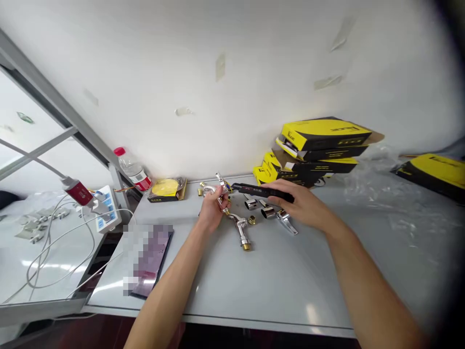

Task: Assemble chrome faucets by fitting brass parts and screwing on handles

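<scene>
My left hand [211,211] is closed around a chrome faucet part [220,179] with a lever-like end sticking up. In my right hand [294,198] is a long black tool [261,190]; its kind is not clear. The tool's tip points left and is at or very near the part in my left hand; whether they touch I cannot tell. Just below lies a chrome faucet [240,229] with a brass threaded end. A brass nut [252,220] sits to its right. Chrome lever handles [286,223] with round collars [268,212] lie under my right hand.
Yellow-and-black boxes [319,135] are stacked by the wall, beside clear plastic bags [381,184] and another box [436,174]. At left are a small open box [167,189], a bottle [134,169], a flat dark-edged device [152,261], and a power strip [109,208] with loose cables.
</scene>
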Motion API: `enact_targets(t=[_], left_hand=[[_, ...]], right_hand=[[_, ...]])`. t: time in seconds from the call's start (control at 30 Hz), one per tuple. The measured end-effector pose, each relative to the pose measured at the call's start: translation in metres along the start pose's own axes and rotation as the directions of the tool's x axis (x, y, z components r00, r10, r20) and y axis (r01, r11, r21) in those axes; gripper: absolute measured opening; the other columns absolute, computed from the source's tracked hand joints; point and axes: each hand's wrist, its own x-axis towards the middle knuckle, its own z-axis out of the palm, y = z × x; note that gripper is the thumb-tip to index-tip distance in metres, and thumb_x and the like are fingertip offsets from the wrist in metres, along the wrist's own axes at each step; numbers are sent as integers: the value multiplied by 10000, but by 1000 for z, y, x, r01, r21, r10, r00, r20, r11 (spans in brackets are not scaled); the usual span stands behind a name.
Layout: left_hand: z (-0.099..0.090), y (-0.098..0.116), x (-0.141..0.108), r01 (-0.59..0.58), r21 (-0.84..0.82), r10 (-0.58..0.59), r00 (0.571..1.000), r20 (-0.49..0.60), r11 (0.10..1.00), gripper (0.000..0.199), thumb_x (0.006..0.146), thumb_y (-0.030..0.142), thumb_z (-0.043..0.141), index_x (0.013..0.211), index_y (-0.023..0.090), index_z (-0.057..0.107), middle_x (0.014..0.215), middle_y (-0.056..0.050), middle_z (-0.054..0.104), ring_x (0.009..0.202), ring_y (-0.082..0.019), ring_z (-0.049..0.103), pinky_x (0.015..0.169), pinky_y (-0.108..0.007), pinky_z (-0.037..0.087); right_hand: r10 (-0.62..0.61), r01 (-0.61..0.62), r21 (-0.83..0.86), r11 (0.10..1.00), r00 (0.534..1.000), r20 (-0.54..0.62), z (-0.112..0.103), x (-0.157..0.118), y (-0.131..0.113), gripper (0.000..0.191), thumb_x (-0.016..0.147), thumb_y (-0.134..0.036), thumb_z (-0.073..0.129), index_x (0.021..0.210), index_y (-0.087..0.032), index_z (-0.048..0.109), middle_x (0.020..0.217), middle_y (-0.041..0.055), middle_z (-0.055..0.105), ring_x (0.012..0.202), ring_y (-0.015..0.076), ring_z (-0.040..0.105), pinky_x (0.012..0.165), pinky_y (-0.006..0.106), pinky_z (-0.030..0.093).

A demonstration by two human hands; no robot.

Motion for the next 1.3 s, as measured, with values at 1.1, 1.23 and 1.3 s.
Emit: enact_targets(t=[1.1, 1.23, 1.3], left_hand=[[-1, -4, 2, 3, 89, -5, 1000, 31, 996, 413, 691, 398, 812, 813, 186, 479, 634, 58, 478, 455, -38, 339, 495, -212, 315], [-2, 0, 2, -34, 36, 33, 999, 26, 999, 394, 707, 397, 799, 790, 188, 476, 658, 50, 480, 475, -40, 342, 515, -217, 340], [-4, 3, 2, -62, 14, 62, 998, 9, 998, 403, 689, 390, 814, 790, 191, 477, 663, 52, 479, 476, -41, 344, 513, -217, 341]], right_hand=[[34, -31, 176, 984, 999, -19, 10, 1, -16, 395, 882, -466, 548, 1179, -244, 683, 1203, 55, 682, 1133, 252, 630, 1018, 392, 498], [57, -47, 88, 995, 992, -113, 1, 0, -8, 401, 883, -474, 548, 1183, -241, 677, 1239, 59, 661, 1175, 262, 608, 1050, 396, 476], [57, -53, 43, 998, 992, -113, -3, -1, -1, 411, 882, -495, 549, 1177, -243, 684, 1252, 59, 654, 1186, 271, 601, 1046, 400, 478]])
